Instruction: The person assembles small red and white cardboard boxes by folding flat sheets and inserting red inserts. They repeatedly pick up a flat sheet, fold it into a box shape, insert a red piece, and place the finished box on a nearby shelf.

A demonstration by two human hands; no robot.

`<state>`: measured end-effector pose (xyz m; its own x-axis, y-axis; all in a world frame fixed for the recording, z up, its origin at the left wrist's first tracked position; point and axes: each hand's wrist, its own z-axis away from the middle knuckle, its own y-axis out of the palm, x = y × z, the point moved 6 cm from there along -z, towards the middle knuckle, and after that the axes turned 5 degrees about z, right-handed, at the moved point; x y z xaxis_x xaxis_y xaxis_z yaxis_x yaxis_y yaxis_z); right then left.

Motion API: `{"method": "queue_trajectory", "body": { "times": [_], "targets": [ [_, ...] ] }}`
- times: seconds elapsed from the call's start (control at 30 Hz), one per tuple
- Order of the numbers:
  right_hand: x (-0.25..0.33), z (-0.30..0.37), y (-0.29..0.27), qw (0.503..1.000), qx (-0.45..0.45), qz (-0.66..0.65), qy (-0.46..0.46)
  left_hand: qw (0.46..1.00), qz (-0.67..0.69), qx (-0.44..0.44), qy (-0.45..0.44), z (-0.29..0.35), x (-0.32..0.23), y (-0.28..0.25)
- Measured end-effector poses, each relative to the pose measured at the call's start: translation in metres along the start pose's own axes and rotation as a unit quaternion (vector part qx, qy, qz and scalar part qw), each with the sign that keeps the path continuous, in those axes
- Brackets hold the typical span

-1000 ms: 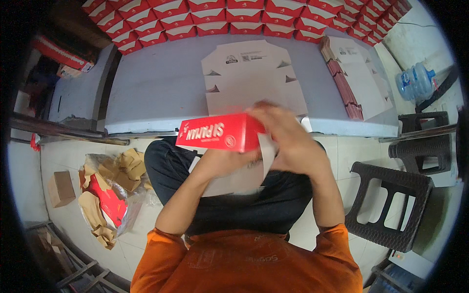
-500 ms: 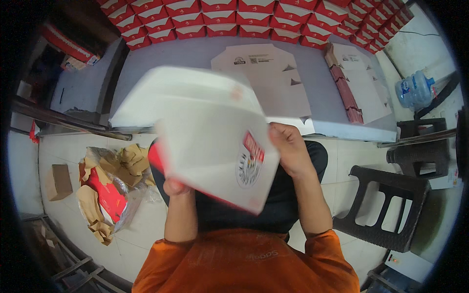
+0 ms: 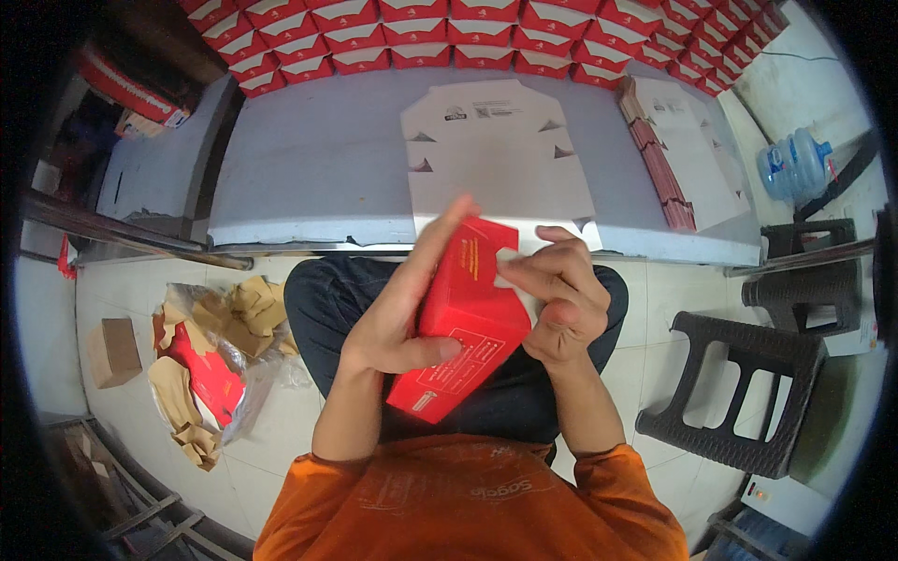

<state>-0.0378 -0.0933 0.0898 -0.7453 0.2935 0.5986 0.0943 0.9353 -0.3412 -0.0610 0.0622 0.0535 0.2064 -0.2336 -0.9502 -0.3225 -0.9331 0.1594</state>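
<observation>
A folded red carton box [image 3: 482,313] with pale printing is held tilted above my lap. My left hand [image 3: 398,323] wraps its left side, the thumb lying across the printed face and the fingers stretched along the far edge. At the box's right end, my right hand [image 3: 564,304] has bent fingers gripping around a whitish flap; the exact hold of its fingertips is partly hidden. Just beyond, a flat white carton blank [image 3: 496,159] with cut notches lies on the grey table [image 3: 309,159], reaching its front edge.
Rows of finished red-and-white boxes [image 3: 421,56] line the table's back. A pile of flat blanks [image 3: 697,154] lies at the right. Brown paper and plastic wrapping [image 3: 220,360] sits on the floor at left, near a small cardboard box [image 3: 114,352]. Dark stools [image 3: 734,393] and a water jug [image 3: 793,168] stand at right.
The open white-sided carton has been folded into a compact red box and brought lower, nearer my lap. My left hand has moved up along its side; my right hand has turned its fingers inward.
</observation>
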Motion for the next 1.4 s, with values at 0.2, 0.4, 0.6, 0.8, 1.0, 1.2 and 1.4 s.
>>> {"method": "queue_trajectory", "body": {
  "times": [0.2, 0.4, 0.6, 0.8, 1.0, 1.2, 1.4],
  "targets": [
    [-0.032, 0.01, 0.0, 0.975, -0.047, -0.129, 0.177, 0.979, 0.177, 0.024, 0.099, -0.001, 0.015, 0.0],
    [-0.06, 0.052, 0.017, 0.844, 0.253, -0.28, 0.38, 0.928, 0.33, -0.103, 0.143, 0.004, 0.013, -0.058],
    [-0.087, 0.025, -0.006, 0.975, 0.049, -0.131, 0.17, 0.979, -0.032, -0.203, -0.001, 0.0, 0.043, -0.041],
    [-0.106, 0.043, 0.005, 0.992, -0.054, -0.088, 0.076, 0.95, -0.035, -0.289, 0.111, 0.0, 0.079, -0.044],
    [-0.141, 0.062, 0.011, 0.975, -0.049, -0.11, 0.185, 0.933, -0.145, -0.317, 0.091, -0.011, 0.082, -0.04],
    [-0.056, 0.01, 0.008, 0.931, 0.296, 0.209, -0.054, 0.924, -0.188, -0.333, -0.029, -0.028, 0.071, -0.097],
    [0.042, -0.028, 0.059, 0.77, 0.456, 0.304, -0.326, 0.924, 0.11, -0.098, -0.352, 0.001, 0.074, -0.153]
  ]
}}
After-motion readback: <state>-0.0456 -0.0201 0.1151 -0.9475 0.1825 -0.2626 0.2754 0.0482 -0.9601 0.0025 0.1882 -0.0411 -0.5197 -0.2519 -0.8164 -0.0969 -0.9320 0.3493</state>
